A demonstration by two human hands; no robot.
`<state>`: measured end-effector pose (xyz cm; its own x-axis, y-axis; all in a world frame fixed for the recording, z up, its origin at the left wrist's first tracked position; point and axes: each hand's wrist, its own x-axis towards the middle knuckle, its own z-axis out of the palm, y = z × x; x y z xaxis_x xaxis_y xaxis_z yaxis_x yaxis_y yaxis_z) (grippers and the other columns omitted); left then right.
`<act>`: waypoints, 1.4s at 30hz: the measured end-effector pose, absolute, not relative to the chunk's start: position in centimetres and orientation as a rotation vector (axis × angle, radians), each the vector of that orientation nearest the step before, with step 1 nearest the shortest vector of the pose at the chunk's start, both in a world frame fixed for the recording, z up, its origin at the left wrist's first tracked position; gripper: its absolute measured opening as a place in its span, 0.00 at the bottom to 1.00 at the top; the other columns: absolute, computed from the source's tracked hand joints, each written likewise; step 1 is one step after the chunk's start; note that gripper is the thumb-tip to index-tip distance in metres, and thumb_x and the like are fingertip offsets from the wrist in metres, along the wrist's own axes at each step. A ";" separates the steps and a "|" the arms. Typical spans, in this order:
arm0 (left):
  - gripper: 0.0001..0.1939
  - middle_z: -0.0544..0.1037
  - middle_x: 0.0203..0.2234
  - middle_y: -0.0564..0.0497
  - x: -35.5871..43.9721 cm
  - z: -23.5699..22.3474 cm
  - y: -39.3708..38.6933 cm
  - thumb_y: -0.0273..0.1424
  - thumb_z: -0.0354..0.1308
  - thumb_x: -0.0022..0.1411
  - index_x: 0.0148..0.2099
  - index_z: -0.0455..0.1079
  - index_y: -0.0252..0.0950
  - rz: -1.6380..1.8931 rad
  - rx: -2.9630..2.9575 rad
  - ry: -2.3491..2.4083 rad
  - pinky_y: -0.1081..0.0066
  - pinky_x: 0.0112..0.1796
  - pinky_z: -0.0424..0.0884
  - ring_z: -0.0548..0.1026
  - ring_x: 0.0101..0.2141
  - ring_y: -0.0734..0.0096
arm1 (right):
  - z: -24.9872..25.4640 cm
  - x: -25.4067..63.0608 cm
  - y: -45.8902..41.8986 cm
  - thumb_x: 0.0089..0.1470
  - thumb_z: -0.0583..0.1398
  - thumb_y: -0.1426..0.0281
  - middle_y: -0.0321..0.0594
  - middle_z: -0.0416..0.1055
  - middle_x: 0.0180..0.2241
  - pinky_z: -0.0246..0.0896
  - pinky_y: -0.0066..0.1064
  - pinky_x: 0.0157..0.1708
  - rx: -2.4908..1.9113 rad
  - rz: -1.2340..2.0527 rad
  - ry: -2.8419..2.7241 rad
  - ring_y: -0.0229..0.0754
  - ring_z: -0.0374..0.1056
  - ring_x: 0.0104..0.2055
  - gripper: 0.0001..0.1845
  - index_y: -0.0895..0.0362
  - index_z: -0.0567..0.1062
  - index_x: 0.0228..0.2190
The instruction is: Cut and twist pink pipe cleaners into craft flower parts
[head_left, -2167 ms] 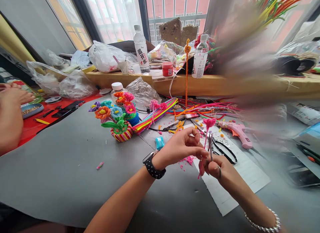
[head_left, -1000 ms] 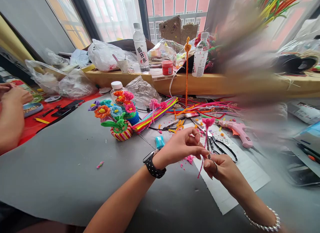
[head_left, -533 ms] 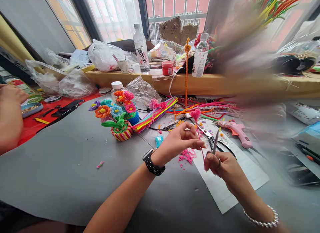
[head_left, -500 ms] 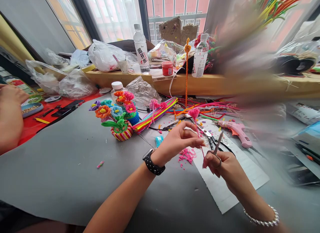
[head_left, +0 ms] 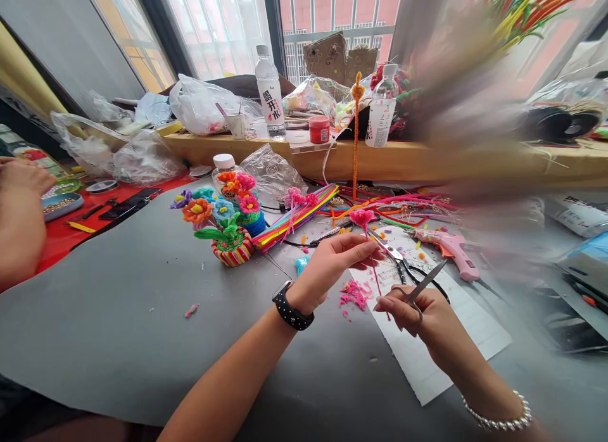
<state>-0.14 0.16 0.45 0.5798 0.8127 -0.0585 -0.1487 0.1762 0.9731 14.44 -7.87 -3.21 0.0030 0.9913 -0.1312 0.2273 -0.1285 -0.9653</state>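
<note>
My left hand [head_left: 338, 263] pinches the stem of a pink pipe-cleaner flower [head_left: 361, 218] between thumb and fingers. The bloom is above that hand, and its thin stem slants down to the right. In my right hand [head_left: 418, 312] is a small pair of scissors [head_left: 430, 277], looped on the fingers with the blades pointing up and right. The thumb and fingertips of that hand are at the stem's lower end; whether they grip it I cannot tell. Pink fuzz clippings [head_left: 355, 294] lie below my left hand.
A paper sheet [head_left: 427, 366] lies under my right hand, with larger black-handled scissors [head_left: 403, 261] and a pink glue gun [head_left: 456, 252] beyond. Left stand a pot of pipe-cleaner flowers [head_left: 232, 249] and a bundle of pipe cleaners [head_left: 299, 217]. Another person's arm [head_left: 21, 220] is far left.
The pink flower has dipped slightly left and tilted. The small scissors have swung from nearly upright toward the right, and my right fingertips have shifted a little up and left.
</note>
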 end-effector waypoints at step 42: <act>0.09 0.73 0.23 0.53 0.2 -0.3 0.2 0.34 0.61 0.46 0.29 0.71 0.33 0.803 1.060 0.709 0.76 0.33 0.62 0.69 0.27 0.79 | -3.9 13.4 -8.3 0.42 0.43 0.40 0.34 0.57 0.16 0.47 0.26 0.20 -0.935 1.562 -1.746 0.33 0.52 0.19 0.36 0.60 0.67 0.14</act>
<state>0.25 0.20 -0.29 0.5267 0.8417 -0.1187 -0.2216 0.2709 0.9368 13.43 -8.33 -3.92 -0.5651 0.8249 -0.0151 0.1061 0.0545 -0.9929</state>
